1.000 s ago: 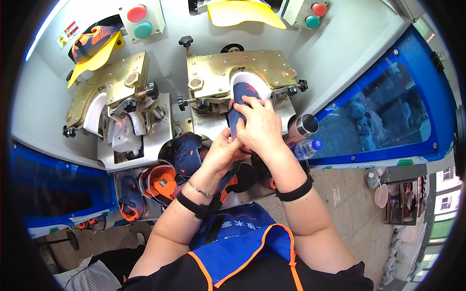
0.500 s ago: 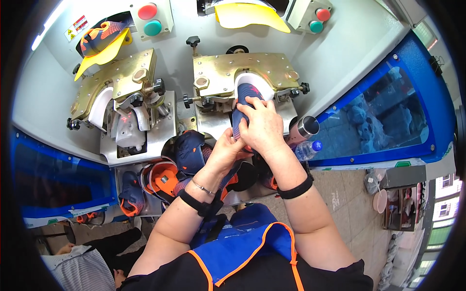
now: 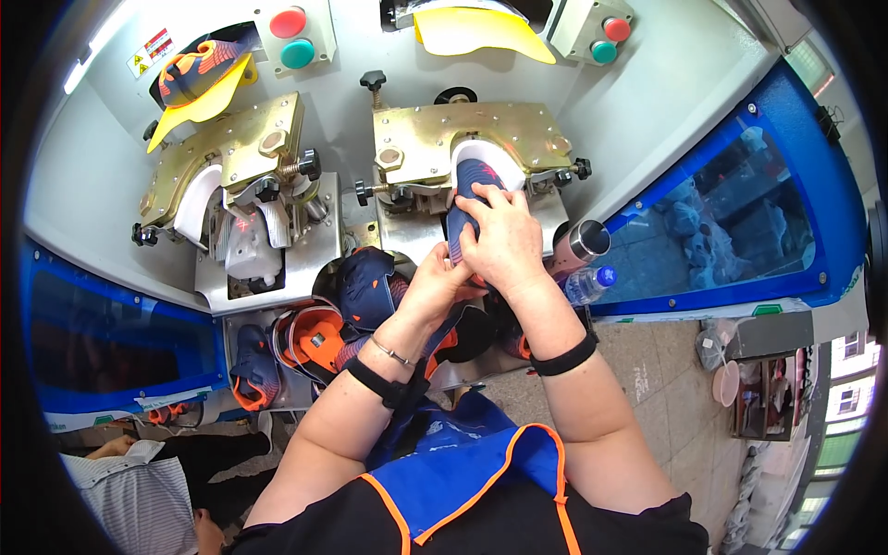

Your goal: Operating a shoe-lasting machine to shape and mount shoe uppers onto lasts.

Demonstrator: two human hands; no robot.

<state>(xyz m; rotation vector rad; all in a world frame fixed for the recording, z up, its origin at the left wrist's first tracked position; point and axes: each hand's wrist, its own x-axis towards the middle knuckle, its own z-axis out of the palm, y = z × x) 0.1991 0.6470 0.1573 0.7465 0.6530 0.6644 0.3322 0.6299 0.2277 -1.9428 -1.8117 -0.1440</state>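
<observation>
A navy shoe upper sits with one end inside the white curved pad of the right-hand brass-plated press. My right hand lies over the upper from the right, its fingers bent round it. At the end nearer me, my left hand pinches the upper's edge; those fingertips are partly covered by my right hand. A red mark shows on the upper next to the pad. The left press has a pale shoe-shaped mould with red light on it.
Several navy-and-orange shoe uppers lie on the ledge below. A steel-topped cup and a plastic bottle stand by my right forearm. Red and green buttons are on the back wall. Another person sits at lower left.
Both hands stay on the upper with almost the same grip. The whole view has shifted slightly; the person at lower left has moved a little.
</observation>
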